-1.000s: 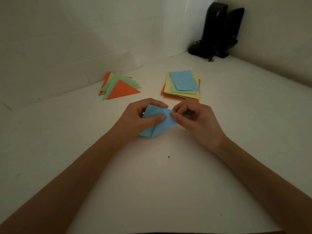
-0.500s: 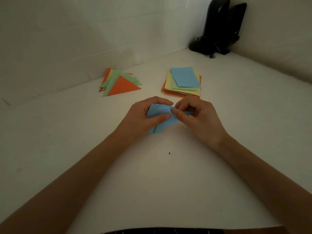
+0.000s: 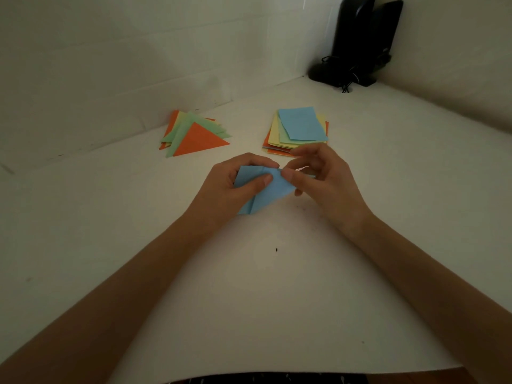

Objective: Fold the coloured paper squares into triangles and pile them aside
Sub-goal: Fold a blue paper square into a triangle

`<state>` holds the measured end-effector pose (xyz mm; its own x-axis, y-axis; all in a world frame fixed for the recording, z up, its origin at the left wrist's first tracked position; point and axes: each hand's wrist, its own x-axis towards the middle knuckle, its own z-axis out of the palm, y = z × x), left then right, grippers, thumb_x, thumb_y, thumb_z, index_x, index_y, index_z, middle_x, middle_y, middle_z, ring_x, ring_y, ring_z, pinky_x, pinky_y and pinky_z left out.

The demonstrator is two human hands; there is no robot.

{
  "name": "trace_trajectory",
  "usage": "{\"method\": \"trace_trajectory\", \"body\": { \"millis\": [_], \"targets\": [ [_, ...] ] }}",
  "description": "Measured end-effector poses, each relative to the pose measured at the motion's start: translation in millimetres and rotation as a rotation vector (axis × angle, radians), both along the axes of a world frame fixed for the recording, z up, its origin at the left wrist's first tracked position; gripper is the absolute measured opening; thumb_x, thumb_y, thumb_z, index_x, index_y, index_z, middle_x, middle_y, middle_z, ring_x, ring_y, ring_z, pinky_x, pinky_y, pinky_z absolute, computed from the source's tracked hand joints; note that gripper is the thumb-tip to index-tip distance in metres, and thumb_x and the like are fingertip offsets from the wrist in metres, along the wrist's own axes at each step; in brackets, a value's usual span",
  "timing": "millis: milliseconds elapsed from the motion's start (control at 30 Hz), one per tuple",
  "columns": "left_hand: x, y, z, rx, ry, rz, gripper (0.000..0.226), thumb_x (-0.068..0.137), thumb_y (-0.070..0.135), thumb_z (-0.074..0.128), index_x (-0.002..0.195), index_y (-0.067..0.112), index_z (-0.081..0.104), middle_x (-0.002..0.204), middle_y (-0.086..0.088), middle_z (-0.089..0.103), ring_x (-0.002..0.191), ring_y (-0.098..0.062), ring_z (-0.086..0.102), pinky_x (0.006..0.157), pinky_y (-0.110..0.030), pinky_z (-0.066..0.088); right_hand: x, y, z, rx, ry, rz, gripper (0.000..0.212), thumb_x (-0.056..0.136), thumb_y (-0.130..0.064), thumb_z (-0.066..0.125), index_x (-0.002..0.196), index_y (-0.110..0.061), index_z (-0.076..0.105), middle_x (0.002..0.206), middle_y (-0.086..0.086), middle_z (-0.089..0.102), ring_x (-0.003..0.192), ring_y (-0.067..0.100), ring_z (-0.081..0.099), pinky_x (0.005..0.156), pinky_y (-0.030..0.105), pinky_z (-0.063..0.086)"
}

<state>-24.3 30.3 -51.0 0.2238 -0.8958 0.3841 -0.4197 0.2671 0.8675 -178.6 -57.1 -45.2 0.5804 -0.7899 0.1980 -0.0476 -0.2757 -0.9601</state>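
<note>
- Your left hand (image 3: 230, 187) holds the small blue paper square (image 3: 273, 191). The thumb lies on top and the fingers curl over the far edge, so the paper cannot slip while you fold it.
- Your right hand (image 3: 324, 184) pinches the same paper at its right side. The thumb tip is on top and a finger looks to be under it. The other fingers are bent and lifted a little.
- The blue paper sits between your two hands, near the middle of the white table (image 3: 277, 286). It is bent over already, and a fold line shows near its low corner. I think it is not a neat triangle yet.
- Your two thumbs are very close together at the top edge. I think this is so you can line up the corners.
- The pile of folded paper triangles (image 3: 198, 137), orange, green and yellow, lies to the far left by the wall, well apart from your hands. I think the blue one goes there when it is done.
- The stack of flat coloured paper squares (image 3: 299, 128) lies just behind your right hand, with a blue sheet on top. It is close, so the next one is easy to reach. Many are left to fold.
- Two black boxes with a cord (image 3: 357, 42) stand in the far corner, out of your way.
</note>
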Motion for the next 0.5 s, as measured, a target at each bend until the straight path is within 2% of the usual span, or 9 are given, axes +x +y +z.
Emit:
{"method": "trace_trajectory", "body": {
  "millis": [67,167,233,333,500],
  "targets": [
    [-0.4,-0.3,-0.6,-0.017,0.029,0.009,0.015,0.084,0.019,0.061,0.091,0.031,0.062,0.092,0.015,0.064,0.086,0.006,0.059,0.069,-0.009,0.045,-0.2,-1.6,1.7,0.118,0.022,0.018,0.010,0.085,-0.013,0.066,0.094,-0.011,0.063,0.079,0.000,0.065,0.066,0.010,0.061,0.060,0.026,0.051],
    [0.3,-0.2,-2.2,-0.019,0.074,0.039,0.013,0.083,0.020,0.062,0.090,0.032,0.062,0.089,0.017,0.065,0.084,0.005,0.059,0.067,-0.010,0.046,-1.7,-2.1,1.6,0.170,0.013,0.062,0.004,0.087,-0.011,0.064,0.084,-0.009,0.066,0.069,-0.001,0.065,0.061,0.009,0.060,0.058,0.022,0.049],
    [1.7,0.1,-2.2,-0.023,0.112,0.064,0.016,0.085,0.017,0.065,0.089,0.033,0.062,0.088,0.022,0.065,0.084,0.006,0.059,0.068,-0.011,0.046,-1.6,-2.0,1.8,0.208,-0.024,0.068,0.004,0.086,-0.009,0.064,0.084,-0.009,0.066,0.066,-0.002,0.065,0.061,0.009,0.060,0.057,0.020,0.049],
    [1.2,0.5,-0.6,-0.023,0.160,0.102,0.021,0.087,0.009,0.064,0.089,0.030,0.062,0.090,0.020,0.063,0.083,0.009,0.058,0.068,-0.009,0.044,-1.2,-2.9,1.8,0.238,-0.061,0.040,0.004,0.085,-0.004,0.064,0.086,-0.006,0.067,0.070,0.002,0.068,0.061,0.009,0.061,0.056,0.020,0.049],
    [-0.9,0.2,-0.5,-0.010,0.201,0.111,0.024,0.086,0.008,0.065,0.095,0.031,0.063,0.083,0.030,0.064,0.079,0.008,0.058,0.066,-0.010,0.044,0.0,-3.3,2.1,0.241,-0.085,0.019,0.006,0.084,0.000,0.064,0.085,-0.005,0.067,0.072,0.004,0.068,0.061,0.010,0.061,0.057,0.020,0.049]
  ]
}}
